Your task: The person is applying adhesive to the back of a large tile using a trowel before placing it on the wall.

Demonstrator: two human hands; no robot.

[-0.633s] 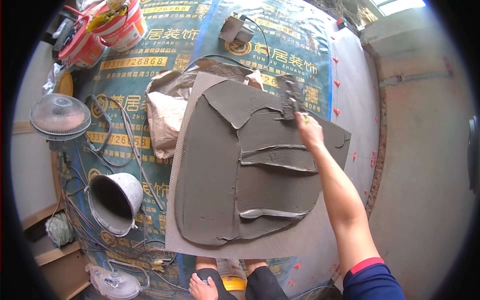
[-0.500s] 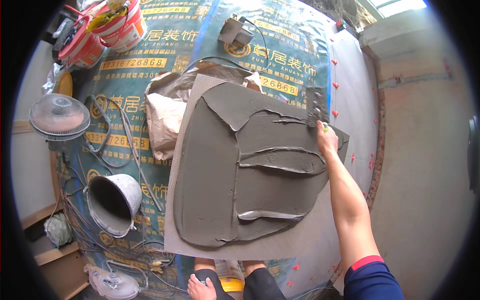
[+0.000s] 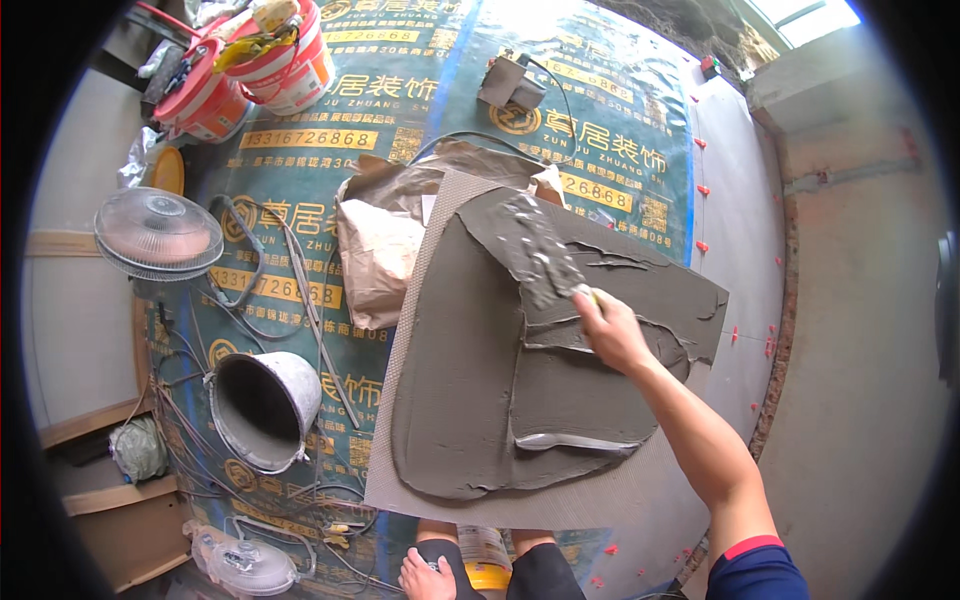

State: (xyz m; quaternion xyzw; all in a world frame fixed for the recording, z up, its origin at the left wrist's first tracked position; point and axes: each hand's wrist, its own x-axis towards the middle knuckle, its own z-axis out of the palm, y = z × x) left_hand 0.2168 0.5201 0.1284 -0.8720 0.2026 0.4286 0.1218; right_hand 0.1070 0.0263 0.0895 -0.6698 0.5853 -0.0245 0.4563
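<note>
The right hand [image 3: 612, 330] is closed around the handle of a trowel [image 3: 540, 255], its smeared blade at the far part of grey mortar [image 3: 455, 390] coating a panel [image 3: 390, 490]. The left hand [image 3: 426, 576] lies loosely open on the left knee. 1 grey bucket [image 3: 302, 395] sits left of the panel; 2 red buckets [image 3: 300, 82] stand far left.
</note>
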